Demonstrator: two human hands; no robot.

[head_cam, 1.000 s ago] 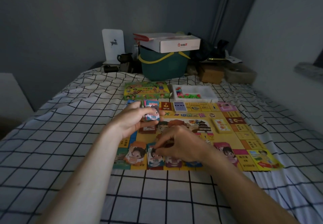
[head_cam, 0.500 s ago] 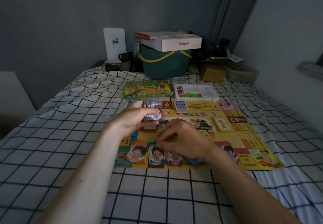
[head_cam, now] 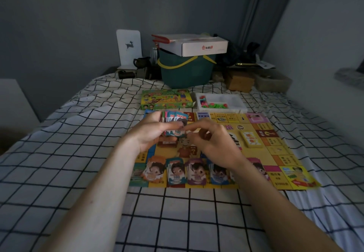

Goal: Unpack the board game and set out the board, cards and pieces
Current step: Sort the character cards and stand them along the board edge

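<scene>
Left hand (head_cam: 151, 131) gripped a card stack (head_cam: 174, 122) over the board (head_cam: 275, 153), right hand (head_cam: 214, 143) pinching its top card, four piles (head_cam: 185, 171) near.

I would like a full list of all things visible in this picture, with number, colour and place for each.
game board: one, mostly yellow, flat on the bed
card piles: five or so, mixed colours, along the board's near edge
yellow card deck: one, on the board's right part
game box: one, green, behind the board
piece tray: one, white, right of the box, holding red and green pieces
bucket: one, dark green, at the bed's far end
cardboard box: one, white, on the bucket
bedsheet: white, black grid
left hand: holds a stack of cards
right hand: grip at that stack's front card
</scene>
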